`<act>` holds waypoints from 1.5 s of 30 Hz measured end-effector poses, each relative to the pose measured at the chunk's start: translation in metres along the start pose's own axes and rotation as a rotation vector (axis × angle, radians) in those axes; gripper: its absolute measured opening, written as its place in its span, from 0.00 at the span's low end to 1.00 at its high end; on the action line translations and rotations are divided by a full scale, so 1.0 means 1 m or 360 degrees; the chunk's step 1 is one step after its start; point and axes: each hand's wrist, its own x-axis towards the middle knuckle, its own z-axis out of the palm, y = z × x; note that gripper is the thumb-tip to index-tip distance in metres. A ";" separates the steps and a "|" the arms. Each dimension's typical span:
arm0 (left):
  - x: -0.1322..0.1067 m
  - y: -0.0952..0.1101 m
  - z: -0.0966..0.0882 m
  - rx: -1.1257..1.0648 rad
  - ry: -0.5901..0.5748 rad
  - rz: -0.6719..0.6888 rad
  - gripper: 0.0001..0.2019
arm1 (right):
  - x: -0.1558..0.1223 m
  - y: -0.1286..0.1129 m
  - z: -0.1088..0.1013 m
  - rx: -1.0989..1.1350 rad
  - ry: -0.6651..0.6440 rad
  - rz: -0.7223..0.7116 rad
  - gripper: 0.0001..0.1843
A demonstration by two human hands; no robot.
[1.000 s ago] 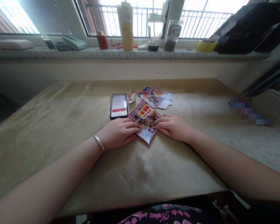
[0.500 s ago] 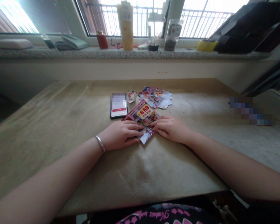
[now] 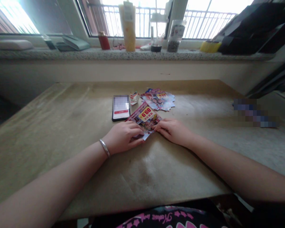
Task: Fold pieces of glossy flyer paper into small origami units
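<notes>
A colourful printed flyer (image 3: 145, 117) with a yellow price label lies on the brown paper-covered table (image 3: 61, 126). My left hand (image 3: 122, 136), with a silver bracelet on the wrist, has its fingers curled onto the flyer's near left edge. From the other side, my right hand (image 3: 173, 130) pinches the near right edge. Both hands rest on the table and grip the paper between them.
A phone (image 3: 120, 107) lies just left of the flyer. A pile of torn flyer pieces (image 3: 159, 99) sits behind it. Bottles and jars (image 3: 129, 27) stand on the stone windowsill (image 3: 123, 54). A blurred object (image 3: 254, 114) lies at the right.
The flyer has turned slightly and slid left under my fingers, so less of its white near corner shows. My hands have closed in on it a little.
</notes>
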 end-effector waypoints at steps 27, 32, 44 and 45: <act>0.006 -0.008 0.014 0.0140 0.0129 -0.0525 0.09 | 0.002 0.004 0.006 -0.0079 0.0134 -0.0256 0.13; 0.008 -0.009 0.014 0.0258 0.0126 -0.0538 0.08 | 0.003 0.004 0.006 -0.0204 0.0143 -0.0256 0.14; 0.010 -0.007 0.017 0.0353 0.0202 -0.0581 0.10 | 0.005 0.002 0.006 -0.0296 0.0092 -0.0220 0.15; 0.010 -0.007 0.017 0.0353 0.0209 -0.0578 0.10 | 0.005 0.002 0.006 -0.0308 0.0084 -0.0217 0.15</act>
